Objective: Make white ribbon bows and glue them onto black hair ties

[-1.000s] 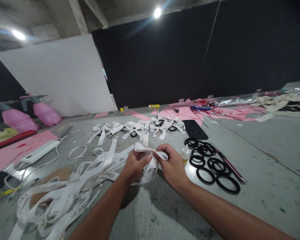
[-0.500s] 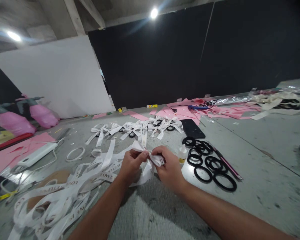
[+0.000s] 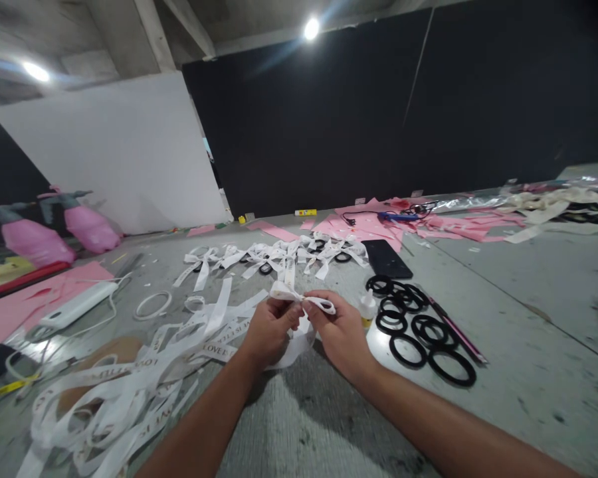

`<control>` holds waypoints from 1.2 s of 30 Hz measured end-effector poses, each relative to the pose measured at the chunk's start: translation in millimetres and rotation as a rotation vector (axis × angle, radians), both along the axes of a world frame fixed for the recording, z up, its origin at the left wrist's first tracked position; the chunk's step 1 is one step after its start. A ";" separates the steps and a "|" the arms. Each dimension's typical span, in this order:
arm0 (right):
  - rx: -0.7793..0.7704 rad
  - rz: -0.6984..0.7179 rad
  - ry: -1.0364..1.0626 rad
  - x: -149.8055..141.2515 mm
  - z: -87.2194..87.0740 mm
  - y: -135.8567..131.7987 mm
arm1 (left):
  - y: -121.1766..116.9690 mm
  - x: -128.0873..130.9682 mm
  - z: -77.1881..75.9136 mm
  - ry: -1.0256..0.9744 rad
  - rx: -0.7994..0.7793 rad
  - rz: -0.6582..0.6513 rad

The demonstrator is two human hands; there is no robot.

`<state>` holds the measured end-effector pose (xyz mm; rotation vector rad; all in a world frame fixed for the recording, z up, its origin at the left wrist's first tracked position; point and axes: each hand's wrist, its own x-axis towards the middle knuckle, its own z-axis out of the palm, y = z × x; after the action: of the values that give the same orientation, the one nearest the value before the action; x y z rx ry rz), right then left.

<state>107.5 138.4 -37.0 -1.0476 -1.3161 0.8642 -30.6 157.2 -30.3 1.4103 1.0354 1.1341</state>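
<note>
Between my fingertips is a white ribbon bow [image 3: 286, 292], with one loop standing out to each side. My left hand [image 3: 273, 330] pinches it near the middle from the left. From the right, my right hand [image 3: 336, 328] grips it beside the centre, and a rounded loop shows over its fingers. A ribbon tail hangs below the hands. Loose white ribbon [image 3: 114, 392] printed with brown letters lies in a tangle at the left. Several finished-looking white bows [image 3: 279, 255] with black rings lie in a row beyond my hands.
Right of my hands stand a small glue bottle [image 3: 368, 304], several black rings [image 3: 408, 350], a pink-and-black pencil [image 3: 461, 335] and a dark flat phone-like slab [image 3: 387, 259]. A white power strip [image 3: 80, 309] lies left. Pink scraps [image 3: 369, 229] and a blue glue gun [image 3: 397, 216] are farther back.
The ribbon in my hands now shows as a clearer bow, its right loop rounder and its left loop raised. Both hands stay close together, and the view has shifted slightly.
</note>
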 end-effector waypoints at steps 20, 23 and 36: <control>0.228 0.104 0.151 -1.0 26.5 -12.9 | -25.9 0.6 10.4 0.290 0.290 -0.239; 0.297 0.233 0.017 18.5 47.8 -17.1 | -29.8 2.7 13.0 0.308 0.171 -0.127; 0.032 -0.285 -1.215 182.5 4.0 84.2 | 15.3 38.8 11.8 0.578 -0.298 -0.149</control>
<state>290.0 222.6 -33.0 -1.7841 -2.0476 -0.1159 8.2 172.5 -18.5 1.5721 1.4045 0.4370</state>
